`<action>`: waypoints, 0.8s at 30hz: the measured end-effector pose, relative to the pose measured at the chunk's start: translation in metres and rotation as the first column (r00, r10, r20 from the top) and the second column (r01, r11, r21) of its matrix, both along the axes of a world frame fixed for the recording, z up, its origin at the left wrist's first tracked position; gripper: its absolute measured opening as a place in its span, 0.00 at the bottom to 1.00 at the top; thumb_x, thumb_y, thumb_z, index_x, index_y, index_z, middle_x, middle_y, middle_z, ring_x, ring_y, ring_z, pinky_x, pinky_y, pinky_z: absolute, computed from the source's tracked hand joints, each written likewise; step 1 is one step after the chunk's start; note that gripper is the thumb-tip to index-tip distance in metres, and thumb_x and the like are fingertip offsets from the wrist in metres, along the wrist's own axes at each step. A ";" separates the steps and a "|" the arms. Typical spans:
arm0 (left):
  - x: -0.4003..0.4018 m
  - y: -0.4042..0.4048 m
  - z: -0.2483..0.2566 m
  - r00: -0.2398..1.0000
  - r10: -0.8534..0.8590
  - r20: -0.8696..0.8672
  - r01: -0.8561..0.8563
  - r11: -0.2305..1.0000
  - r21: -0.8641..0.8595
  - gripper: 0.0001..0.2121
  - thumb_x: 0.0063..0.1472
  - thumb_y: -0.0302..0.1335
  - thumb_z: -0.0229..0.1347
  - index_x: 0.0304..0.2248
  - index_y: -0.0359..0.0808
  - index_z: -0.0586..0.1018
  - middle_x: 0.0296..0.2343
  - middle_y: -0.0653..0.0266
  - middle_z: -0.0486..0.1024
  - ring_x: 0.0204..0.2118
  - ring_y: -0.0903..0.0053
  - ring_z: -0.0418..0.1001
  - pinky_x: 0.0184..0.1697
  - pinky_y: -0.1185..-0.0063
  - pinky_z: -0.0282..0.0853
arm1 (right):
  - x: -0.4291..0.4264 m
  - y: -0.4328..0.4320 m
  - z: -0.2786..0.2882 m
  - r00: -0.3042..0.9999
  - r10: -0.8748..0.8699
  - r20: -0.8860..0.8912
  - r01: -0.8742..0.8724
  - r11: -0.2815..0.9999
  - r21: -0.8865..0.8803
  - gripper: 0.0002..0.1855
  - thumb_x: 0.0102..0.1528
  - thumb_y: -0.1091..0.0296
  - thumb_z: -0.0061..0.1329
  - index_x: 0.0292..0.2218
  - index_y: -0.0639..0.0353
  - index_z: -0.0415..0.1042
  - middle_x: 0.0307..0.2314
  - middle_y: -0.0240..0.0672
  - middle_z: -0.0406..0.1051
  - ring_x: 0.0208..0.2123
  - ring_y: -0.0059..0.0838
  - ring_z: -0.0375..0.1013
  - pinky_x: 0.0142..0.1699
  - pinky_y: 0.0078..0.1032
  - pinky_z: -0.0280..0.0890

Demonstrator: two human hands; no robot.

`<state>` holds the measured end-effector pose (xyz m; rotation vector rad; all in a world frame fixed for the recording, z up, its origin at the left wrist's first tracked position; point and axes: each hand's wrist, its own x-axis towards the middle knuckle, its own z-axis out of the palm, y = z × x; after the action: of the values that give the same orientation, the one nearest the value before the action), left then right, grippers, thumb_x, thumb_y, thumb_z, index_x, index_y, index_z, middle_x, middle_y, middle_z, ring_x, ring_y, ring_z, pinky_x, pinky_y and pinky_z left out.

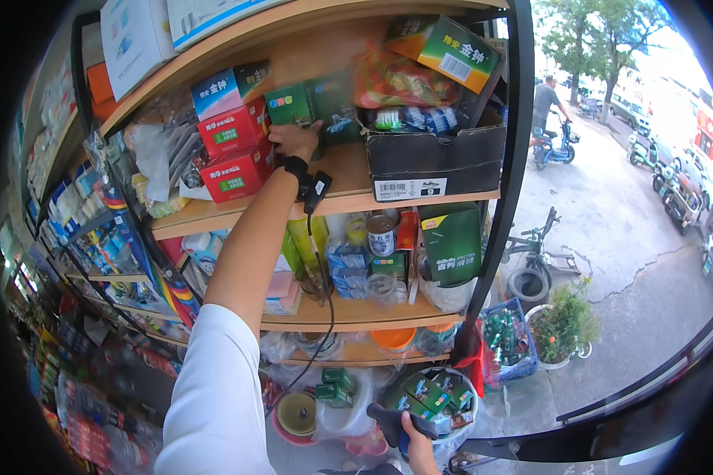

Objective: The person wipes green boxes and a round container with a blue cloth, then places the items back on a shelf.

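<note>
My left hand (pixel 295 141) reaches onto the upper wooden shelf, its fingers and thumb spread around the lower part of a green carton (pixel 289 105). The fingertips are beside a stack of red cartons (pixel 236 178) topped by a blue carton (pixel 215 94). Another dark green carton (pixel 336 113) stands right of the held one. A black strap (pixel 295 177) with a cabled device (pixel 318 191) is on my left wrist. Low in the view, my right hand (pixel 419 445) grips a dark grey object (pixel 397 423) of unclear kind, above a white tub (pixel 474 409) of green cartons.
A black shoebox (pixel 437 157) with toothbrushes sits to the right on the same shelf (pixel 344 202). Below are jars, cups and a large green Gillette box (pixel 451 243). A black shelf post (pixel 499 160) bounds the right. Outside stand a blue crate (pixel 507 341), a potted plant (pixel 561 326) and a person (pixel 546 104).
</note>
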<state>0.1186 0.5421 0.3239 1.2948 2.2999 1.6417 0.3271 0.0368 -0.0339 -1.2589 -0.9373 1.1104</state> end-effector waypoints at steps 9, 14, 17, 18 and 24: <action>0.016 0.007 0.004 0.996 0.022 0.092 -0.019 0.999 -0.033 0.60 0.46 0.48 0.68 0.61 0.26 0.35 0.58 0.44 0.46 0.60 0.38 0.48 0.63 0.57 0.50 | 0.018 0.005 0.039 0.850 -0.204 -0.486 -0.002 0.921 -0.390 0.17 0.60 0.52 0.52 0.37 0.58 0.76 0.25 0.24 0.69 0.20 0.13 0.62 0.23 0.16 0.55; 0.019 0.012 -0.002 0.988 0.106 0.115 -0.105 0.994 -0.018 0.58 0.47 0.46 0.68 0.62 0.26 0.37 0.59 0.46 0.47 0.61 0.41 0.48 0.64 0.58 0.50 | 0.028 0.001 0.022 0.855 -0.194 -0.481 0.031 0.945 -0.325 0.14 0.57 0.60 0.55 0.38 0.61 0.74 0.34 0.28 0.71 0.38 0.20 0.68 0.47 0.21 0.60; 0.006 0.022 -0.004 0.957 0.283 0.059 -0.284 0.959 0.009 0.55 0.48 0.41 0.67 0.62 0.26 0.40 0.58 0.47 0.48 0.60 0.45 0.50 0.63 0.59 0.51 | 0.028 -0.007 0.022 0.875 -0.187 -0.447 0.022 0.937 -0.350 0.13 0.57 0.60 0.55 0.38 0.60 0.74 0.35 0.28 0.71 0.38 0.21 0.68 0.48 0.21 0.59; 0.005 0.026 -0.002 0.909 0.415 0.034 -0.416 0.909 0.025 0.52 0.48 0.37 0.66 0.61 0.26 0.42 0.58 0.47 0.48 0.60 0.47 0.52 0.62 0.60 0.52 | 0.025 -0.008 0.022 0.857 -0.206 -0.472 0.023 0.931 -0.365 0.13 0.57 0.60 0.55 0.38 0.60 0.74 0.35 0.29 0.71 0.38 0.20 0.68 0.48 0.20 0.60; 0.032 -0.021 -0.005 0.900 -0.341 -0.272 0.318 0.940 -0.128 0.32 0.55 0.37 0.56 0.55 0.26 0.65 0.55 0.44 0.62 0.58 0.46 0.58 0.58 0.65 0.59 | 0.038 -0.017 0.083 0.889 -0.246 -0.387 0.034 0.878 -0.478 0.17 0.59 0.58 0.53 0.41 0.64 0.76 0.34 0.29 0.73 0.35 0.20 0.69 0.41 0.21 0.65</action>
<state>0.1509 0.5209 0.3191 1.8923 2.0980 1.3099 0.3651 0.0194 0.0492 -1.3437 -0.2307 1.4718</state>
